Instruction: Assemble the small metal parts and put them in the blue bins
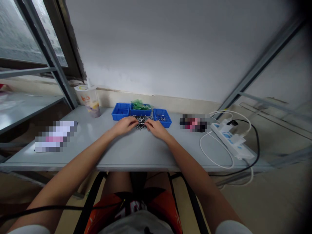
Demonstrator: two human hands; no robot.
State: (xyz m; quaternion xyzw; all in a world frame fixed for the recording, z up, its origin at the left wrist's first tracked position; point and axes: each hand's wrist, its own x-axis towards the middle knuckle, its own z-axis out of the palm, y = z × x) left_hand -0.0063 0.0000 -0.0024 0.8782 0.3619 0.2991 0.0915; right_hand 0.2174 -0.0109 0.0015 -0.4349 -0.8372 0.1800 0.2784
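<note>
Well, starting at your left, a blurred-out pale item [55, 136] lies on the table [136, 154], with a plastic cup [92, 104] standing beyond it near the wall. Next comes the left blue tray [120, 117], whose contents are too small to make out. Just in front of it, your left hand [125, 125] has its fingers curled at the edge of the pile of metal pins [141, 123]. That heap lies on the tabletop between your hands, in front of the middle blue tray [140, 112], which holds green plastic wrapping [138, 104]. Your right hand [157, 128] meets the pile from the other side, fingers bent likewise. I cannot tell whether either hand is pinching a pin. The step in hand looks like picking through the heap; from here, the next move seems to call for a light fingertip pinch that frees one piece without scattering the others. Beside your right hand, the right blue tray [165, 124] contains a few similar pins. Farther right sit another blurred item [194, 123] and a white power strip [231, 142].
</note>
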